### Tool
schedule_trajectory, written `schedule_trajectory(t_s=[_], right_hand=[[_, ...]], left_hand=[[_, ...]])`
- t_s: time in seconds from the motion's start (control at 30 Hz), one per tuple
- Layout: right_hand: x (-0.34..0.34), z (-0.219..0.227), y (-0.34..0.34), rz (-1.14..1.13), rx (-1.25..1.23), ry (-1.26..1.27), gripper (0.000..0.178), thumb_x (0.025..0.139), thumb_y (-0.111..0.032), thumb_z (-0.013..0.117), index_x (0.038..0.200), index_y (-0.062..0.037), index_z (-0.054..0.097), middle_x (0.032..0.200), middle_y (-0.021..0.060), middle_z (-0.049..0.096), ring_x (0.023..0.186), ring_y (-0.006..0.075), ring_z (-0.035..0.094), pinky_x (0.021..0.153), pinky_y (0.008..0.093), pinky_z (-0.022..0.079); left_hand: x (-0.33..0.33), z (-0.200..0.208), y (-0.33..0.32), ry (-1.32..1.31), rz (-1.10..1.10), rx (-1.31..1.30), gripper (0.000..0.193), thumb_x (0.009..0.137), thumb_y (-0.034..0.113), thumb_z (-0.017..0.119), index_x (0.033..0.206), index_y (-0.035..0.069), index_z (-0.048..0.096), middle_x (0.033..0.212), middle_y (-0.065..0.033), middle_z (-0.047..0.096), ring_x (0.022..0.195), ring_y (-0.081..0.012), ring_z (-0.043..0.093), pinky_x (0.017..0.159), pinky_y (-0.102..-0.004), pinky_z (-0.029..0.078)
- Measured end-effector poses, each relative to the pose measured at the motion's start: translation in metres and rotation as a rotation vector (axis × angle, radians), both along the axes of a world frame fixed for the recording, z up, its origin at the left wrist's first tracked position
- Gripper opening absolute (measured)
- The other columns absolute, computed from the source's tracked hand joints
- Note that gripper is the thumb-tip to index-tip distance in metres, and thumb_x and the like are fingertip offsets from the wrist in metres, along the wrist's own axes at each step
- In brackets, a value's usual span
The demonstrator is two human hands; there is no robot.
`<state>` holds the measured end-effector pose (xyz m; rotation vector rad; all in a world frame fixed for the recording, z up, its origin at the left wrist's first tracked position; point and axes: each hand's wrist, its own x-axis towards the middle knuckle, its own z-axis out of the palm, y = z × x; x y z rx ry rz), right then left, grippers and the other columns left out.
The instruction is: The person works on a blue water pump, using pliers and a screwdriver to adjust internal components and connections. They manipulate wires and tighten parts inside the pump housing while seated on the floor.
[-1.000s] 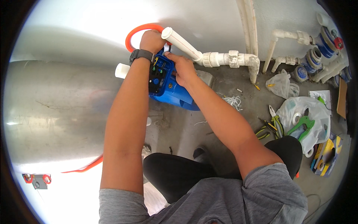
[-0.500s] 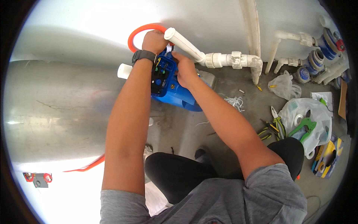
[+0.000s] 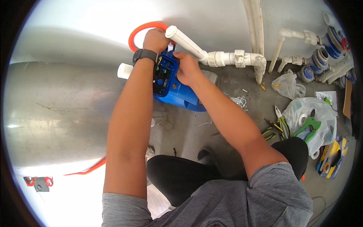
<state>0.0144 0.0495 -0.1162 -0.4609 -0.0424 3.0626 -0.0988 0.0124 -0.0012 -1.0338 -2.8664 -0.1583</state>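
Note:
A blue pump (image 3: pixel 180 99) sits on the floor, its wiring box (image 3: pixel 160 80) uncovered so that dark terminals and a few thin wires show. At the far edge of that box is my left hand (image 3: pixel 155 40), fingers curled down and closed by the end of an orange corrugated conduit (image 3: pixel 141 31); what they grip is hidden. My right hand (image 3: pixel 187 69) lies along the box's right side, its thumb and fingers bent at the rim near a dark cable. Whether it holds the rim or the cable cannot be made out.
White plastic pipes (image 3: pixel 226 59) run beside the pump to the wall. A shiny metal tank (image 3: pixel 56 109) fills the left. On the right floor lie pliers (image 3: pixel 281 121), a green pipe cutter (image 3: pixel 308 126) on a plastic bag (image 3: pixel 328 117), a box (image 3: pixel 332 159) and valves (image 3: pixel 319 62).
Both hands stay at the wiring box with hardly any motion. The view has shifted very slightly.

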Motion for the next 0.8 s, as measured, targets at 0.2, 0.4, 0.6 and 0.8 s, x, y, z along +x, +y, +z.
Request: schedule_trajectory(t_s=[0.2,0.4,0.6,0.8], right_hand=[[0.003,0.009,-0.002,-0.102,0.281,0.025,0.016,0.094,-0.004,0.067,0.107,0.0045,0.067,0.101,0.0115,0.070,0.092,0.0238,0.066,0.087,0.0386,0.054],[0.001,-0.001,-0.010,-0.025,-0.087,0.051,0.023,0.094,-0.018,0.073,0.103,0.0037,0.071,0.100,0.0111,0.071,0.094,0.0183,0.061,0.086,0.0354,0.048],[0.002,0.003,-0.009,-0.142,0.238,0.062,0.031,0.092,-0.017,0.076,0.108,0.0073,0.067,0.099,0.0131,0.070,0.091,0.0182,0.061,0.082,0.0348,0.049],[0.012,0.015,0.000,-0.059,0.230,-0.010,0.017,0.093,-0.009,0.072,0.100,0.0061,0.068,0.094,0.0118,0.070,0.086,0.0188,0.067,0.078,0.0336,0.052]], left_hand=[[-0.002,-0.001,0.001,0.008,0.022,-0.038,0.035,0.082,0.037,0.071,0.090,0.003,0.078,0.092,-0.0220,0.074,0.090,-0.0377,0.072,0.082,-0.0443,0.056],[-0.002,-0.001,-0.001,-0.020,0.016,0.021,0.034,0.082,0.036,0.070,0.089,0.003,0.078,0.092,-0.0213,0.075,0.090,-0.0370,0.072,0.082,-0.0436,0.056],[-0.005,-0.002,-0.001,-0.014,0.042,0.023,0.035,0.082,0.037,0.070,0.090,0.004,0.078,0.093,-0.0214,0.075,0.090,-0.0367,0.072,0.081,-0.0435,0.056],[-0.006,-0.002,-0.001,-0.014,0.002,0.023,0.037,0.082,0.039,0.069,0.091,0.005,0.079,0.091,-0.0203,0.075,0.089,-0.0367,0.072,0.081,-0.0433,0.056]])
